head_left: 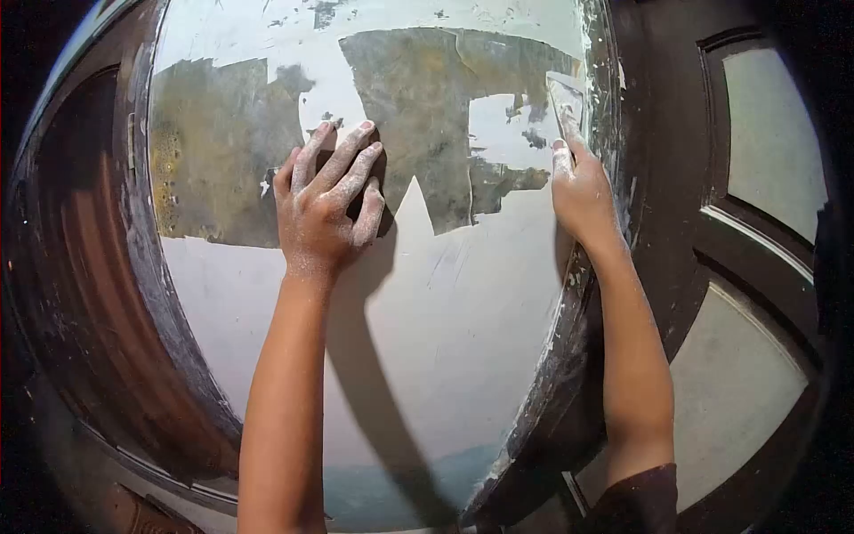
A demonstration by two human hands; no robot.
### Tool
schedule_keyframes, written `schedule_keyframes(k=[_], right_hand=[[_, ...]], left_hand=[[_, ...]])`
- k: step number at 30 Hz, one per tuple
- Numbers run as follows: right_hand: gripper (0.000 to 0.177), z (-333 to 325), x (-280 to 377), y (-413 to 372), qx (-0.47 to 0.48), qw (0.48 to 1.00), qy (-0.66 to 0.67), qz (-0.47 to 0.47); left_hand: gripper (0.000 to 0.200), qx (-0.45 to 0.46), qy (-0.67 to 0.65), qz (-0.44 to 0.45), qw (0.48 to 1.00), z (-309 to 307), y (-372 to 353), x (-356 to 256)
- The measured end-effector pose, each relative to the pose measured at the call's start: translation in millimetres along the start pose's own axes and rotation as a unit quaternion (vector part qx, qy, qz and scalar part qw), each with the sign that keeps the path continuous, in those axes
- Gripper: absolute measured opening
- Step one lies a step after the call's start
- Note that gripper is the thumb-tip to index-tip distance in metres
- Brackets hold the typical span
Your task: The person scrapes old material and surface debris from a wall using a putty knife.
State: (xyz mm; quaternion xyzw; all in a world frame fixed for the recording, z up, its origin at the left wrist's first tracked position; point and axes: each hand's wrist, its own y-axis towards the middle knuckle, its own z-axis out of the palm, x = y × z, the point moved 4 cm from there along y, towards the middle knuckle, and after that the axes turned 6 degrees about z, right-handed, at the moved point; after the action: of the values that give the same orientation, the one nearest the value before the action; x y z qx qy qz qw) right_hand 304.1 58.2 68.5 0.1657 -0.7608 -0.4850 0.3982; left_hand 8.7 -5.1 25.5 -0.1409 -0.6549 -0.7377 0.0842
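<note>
My left hand [329, 200], dusted with white powder, rests against a wall panel [471, 311] with its fingers stretched out and slightly apart. Beneath and around it, a mottled grey-brown patch [414, 98] shows between ragged white areas. At the panel's right edge, my right hand [583, 191] is wrapped around a putty knife [567, 96]. The knife's blade points up and lies close to the wall, smeared with white; most of its handle is hidden in my grip. White residue coats my right thumb as well.
Dark, white-spattered wooden trim [551, 356] borders the panel on the right. Beyond it stands a dark door [658, 222] with pale inset panels. A brown wooden frame [84, 267] is on the left. The panel's bottom has a bluish-grey stretch [382, 489].
</note>
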Motion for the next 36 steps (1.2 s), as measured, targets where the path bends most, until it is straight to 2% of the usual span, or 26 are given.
schedule_keyframes(k=[1, 4, 6, 7, 11, 13, 15, 16, 18, 19, 23, 24, 25, 27, 30, 31, 33, 36], right_hand=[[0.043, 2, -9, -2, -0.041, 0.997, -0.010, -0.070], [0.045, 3, -9, -20, -0.019, 0.999, -0.006, -0.027], [0.046, 0, -5, -21, 0.012, 0.999, -0.047, 0.007], [0.045, -4, 2, -14, -0.030, 0.999, -0.016, -0.032], [0.048, -6, -9, 19, -0.017, 1.000, -0.014, -0.011], [0.049, -4, -13, -1, -0.006, 0.999, -0.031, 0.024], [0.044, 4, -17, -23, -0.023, 0.999, -0.013, -0.041], [0.044, 3, -15, -23, -0.024, 0.999, -0.013, -0.041], [0.042, -3, -6, -16, 0.007, 1.000, -0.012, 0.010], [0.050, -7, -3, -8, 0.041, 0.998, -0.043, 0.028], [0.049, 2, 1, -34, 0.012, 1.000, 0.014, 0.007], [0.049, 9, -15, -46, 0.016, 1.000, -0.024, -0.005], [0.049, 13, -17, -60, 0.017, 1.000, 0.023, -0.013], [0.043, 16, -25, -70, 0.000, 1.000, -0.023, 0.002], [0.041, 9, -21, -47, 0.044, 0.998, -0.018, 0.032], [0.041, 10, -23, -43, 0.032, 0.999, 0.010, 0.019], [0.041, 11, -16, -57, 0.019, 0.998, -0.008, 0.056], [0.043, 26, -35, -94, 0.033, 0.998, -0.034, 0.039]], left_hand=[[0.037, -0.004, -0.002, 0.003, 1.000, 2, -1, 1], [0.037, -0.003, -0.001, 0.000, 1.000, 2, -2, 1], [0.038, -0.002, -0.005, 0.000, 1.000, 1, 0, 1], [0.038, -0.001, -0.011, 0.006, 1.000, -2, 1, -1], [0.040, -0.002, -0.030, 0.002, 1.000, 0, 0, 2], [0.040, 0.006, -0.025, 0.001, 1.000, -2, 0, -1], [0.040, 0.007, -0.025, -0.006, 1.000, -2, 0, 0], [0.040, 0.008, -0.027, -0.008, 1.000, -2, 0, -1], [0.040, 0.006, -0.017, -0.004, 1.000, -1, 1, 1], [0.040, 0.008, -0.011, -0.001, 1.000, 0, 0, 1], [0.040, 0.003, -0.014, 0.009, 1.000, -2, 1, 0], [0.039, 0.001, -0.016, 0.005, 1.000, -2, 0, 0], [0.039, 0.002, -0.019, -0.001, 1.000, -1, 0, 0], [0.039, 0.001, -0.026, 0.000, 1.000, -2, 0, 0], [0.039, 0.003, -0.026, -0.002, 1.000, -1, 0, 0], [0.039, 0.003, -0.028, -0.002, 1.000, 0, 1, 0], [0.038, -0.003, -0.017, -0.001, 1.000, 0, 0, 1], [0.038, 0.005, -0.017, -0.008, 1.000, 0, -1, 1]])
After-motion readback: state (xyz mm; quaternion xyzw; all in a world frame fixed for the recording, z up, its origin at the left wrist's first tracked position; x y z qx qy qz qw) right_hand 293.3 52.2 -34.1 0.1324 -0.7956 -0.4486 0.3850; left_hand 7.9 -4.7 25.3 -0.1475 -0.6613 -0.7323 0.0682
